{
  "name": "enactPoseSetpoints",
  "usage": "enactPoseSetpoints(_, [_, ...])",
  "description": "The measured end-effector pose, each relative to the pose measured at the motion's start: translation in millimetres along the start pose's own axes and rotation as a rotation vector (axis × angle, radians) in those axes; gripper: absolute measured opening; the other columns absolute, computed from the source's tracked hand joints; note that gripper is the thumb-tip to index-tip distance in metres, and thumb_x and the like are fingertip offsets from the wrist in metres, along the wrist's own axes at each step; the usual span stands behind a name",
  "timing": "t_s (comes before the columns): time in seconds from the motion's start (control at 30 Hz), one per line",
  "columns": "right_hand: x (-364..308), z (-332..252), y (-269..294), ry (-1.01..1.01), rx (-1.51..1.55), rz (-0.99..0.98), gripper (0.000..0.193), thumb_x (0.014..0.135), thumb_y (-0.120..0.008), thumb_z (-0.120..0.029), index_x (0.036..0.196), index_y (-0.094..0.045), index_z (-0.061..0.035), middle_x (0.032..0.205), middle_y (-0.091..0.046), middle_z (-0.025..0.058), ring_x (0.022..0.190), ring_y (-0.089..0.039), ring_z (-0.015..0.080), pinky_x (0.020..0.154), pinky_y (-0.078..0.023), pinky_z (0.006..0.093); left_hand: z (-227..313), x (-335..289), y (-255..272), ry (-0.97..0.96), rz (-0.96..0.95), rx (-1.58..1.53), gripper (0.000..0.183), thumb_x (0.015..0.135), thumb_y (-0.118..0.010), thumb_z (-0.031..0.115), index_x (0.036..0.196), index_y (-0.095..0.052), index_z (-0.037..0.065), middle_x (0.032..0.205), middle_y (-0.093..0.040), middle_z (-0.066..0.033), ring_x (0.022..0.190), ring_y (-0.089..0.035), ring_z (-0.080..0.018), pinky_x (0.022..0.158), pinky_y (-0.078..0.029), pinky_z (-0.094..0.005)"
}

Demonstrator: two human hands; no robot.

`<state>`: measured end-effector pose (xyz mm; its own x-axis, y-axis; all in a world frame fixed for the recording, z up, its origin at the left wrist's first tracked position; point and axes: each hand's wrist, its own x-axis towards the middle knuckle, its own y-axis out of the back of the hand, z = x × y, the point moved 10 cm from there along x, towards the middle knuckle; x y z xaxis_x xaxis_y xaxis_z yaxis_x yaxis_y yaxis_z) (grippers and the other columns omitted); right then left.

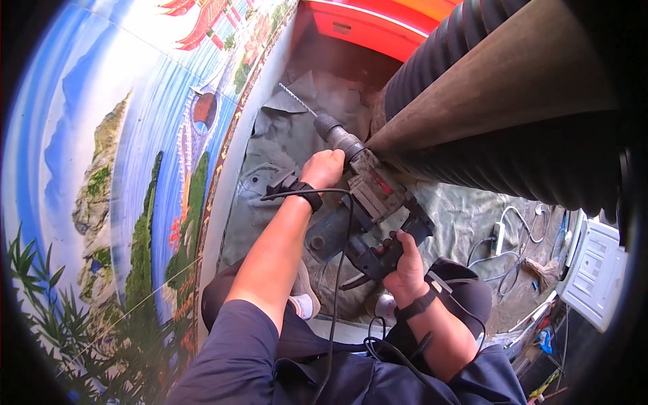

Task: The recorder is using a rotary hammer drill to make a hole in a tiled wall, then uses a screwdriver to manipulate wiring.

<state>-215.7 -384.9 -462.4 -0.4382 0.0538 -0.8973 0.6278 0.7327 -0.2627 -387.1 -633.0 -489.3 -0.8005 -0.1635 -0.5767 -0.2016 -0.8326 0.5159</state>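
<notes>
A dusty rotary hammer drill (375, 187) is held across the middle of the head view, above my knees. Its long spiral bit (298, 99) points up and to the left, with the tip near the base of the mural wall; whether it touches anything I cannot tell. My left hand (325, 169) is closed at the front of the drill, just behind the black chuck (328, 125). Around the dark rear handle, my right hand (406, 266) has its fingers wrapped. Both wrists wear black bands. A thin black cable (348, 236) crosses in front of the drill.
A wall with a painted landscape (135, 202) rises on the left. Thick brown and black ribbed pipes (486, 94) stand close on the right. Grey sheeting (459, 209) covers the floor. A power strip (499, 237) with cords, and an open tool case (594, 270), lie to the right. Behind is a red panel (364, 30).
</notes>
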Motion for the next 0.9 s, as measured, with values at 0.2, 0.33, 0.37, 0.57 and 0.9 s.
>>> enactPoseSetpoints(0.2, [10.9, 13.6, -16.9, -0.019, -0.024, -0.025, 0.019, 0.087, -0.067, -0.023, 0.094, -0.061, -0.0065, 0.082, -0.062, 0.0089, 0.071, -0.061, 0.0272, 0.073, -0.054, 0.0455, -4.8, 16.7, 8.9, -0.074, 0.014, 0.057, 0.053, 0.091, -0.033, 0.038, 0.099, -0.068, -0.001, 0.112, -0.063, -0.0278, 0.109, -0.057, -0.0465, 0.095, -0.044, -0.0508])
enactPoseSetpoints(0.33, [22.0, 18.0, -12.8, -0.044, -0.009, -0.048, 0.022, 0.087, -0.069, -0.025, 0.095, -0.061, -0.0067, 0.083, -0.062, 0.0093, 0.076, -0.061, 0.0284, 0.075, -0.054, 0.0466, -9.7, 17.2, 6.8, -0.033, 0.027, 0.078, 0.053, 0.091, -0.033, 0.039, 0.1, -0.068, 0.0, 0.112, -0.063, -0.0281, 0.109, -0.057, -0.0471, 0.095, -0.044, -0.0509])
enactPoseSetpoints(0.37, [23.7, 18.7, -13.6, -0.058, -0.002, -0.056, 0.022, 0.086, -0.069, -0.025, 0.096, -0.061, -0.007, 0.084, -0.062, 0.0089, 0.077, -0.061, 0.0286, 0.076, -0.053, 0.0468, -7.3, 18.7, 7.8, -0.067, 0.05, 0.081, 0.053, 0.091, -0.033, 0.039, 0.099, -0.067, -0.001, 0.111, -0.063, -0.0284, 0.109, -0.057, -0.0474, 0.095, -0.044, -0.0511])
enactPoseSetpoints(0.57, [32.7, 11.6, -3.4, -0.048, 0.039, 0.026, 0.024, 0.086, -0.072, -0.029, 0.094, -0.06, -0.0097, 0.079, -0.062, 0.0092, 0.076, -0.062, 0.0283, 0.076, -0.052, 0.0442, -9.4, 18.1, -1.2, -0.042, 0.058, 0.05, 0.053, 0.091, -0.034, 0.04, 0.099, -0.067, -0.001, 0.11, -0.063, -0.0297, 0.108, -0.058, -0.0479, 0.094, -0.045, -0.0522])
enactPoseSetpoints(0.9, [63.3, 14.6, 8.7, 0.019, -0.016, 0.106, 0.02, 0.089, -0.07, -0.02, 0.099, -0.059, -0.0068, 0.08, -0.06, 0.0076, 0.067, -0.059, 0.024, 0.061, -0.052, 0.0371, -9.8, 23.7, -4.5, -0.043, 0.088, 0.116, 0.054, 0.092, -0.035, 0.04, 0.102, -0.068, 0.0, 0.109, -0.064, -0.03, 0.107, -0.06, -0.0474, 0.094, -0.046, -0.0524])
